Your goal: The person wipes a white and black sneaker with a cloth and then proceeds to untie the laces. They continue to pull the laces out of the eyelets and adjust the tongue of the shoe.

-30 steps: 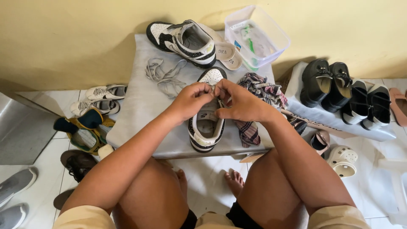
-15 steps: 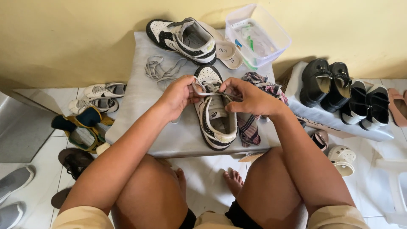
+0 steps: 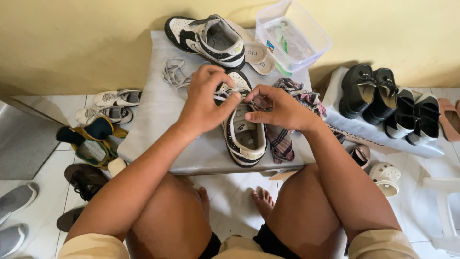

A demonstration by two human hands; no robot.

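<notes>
Both hands lifted slightly, left hand [image 3: 203,103], right hand [image 3: 278,108] pinching shoe [image 3: 242,136] lace.

Black-and-white sneaker [image 3: 244,129] on the grey padded surface [image 3: 158,120]

The sneaker is laid upright on its sole, toe pointed to 12 o'clock and heel to 6 o'clock. White panels with black trim and black speckles are seen. Its opening is turned upward, and its lace [image 3: 225,93] is held near the toe end.

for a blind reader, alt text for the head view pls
Both hands, left hand and right hand, work the lace on a black-and-white shoe on a grey table. Its mate lies behind.
</notes>
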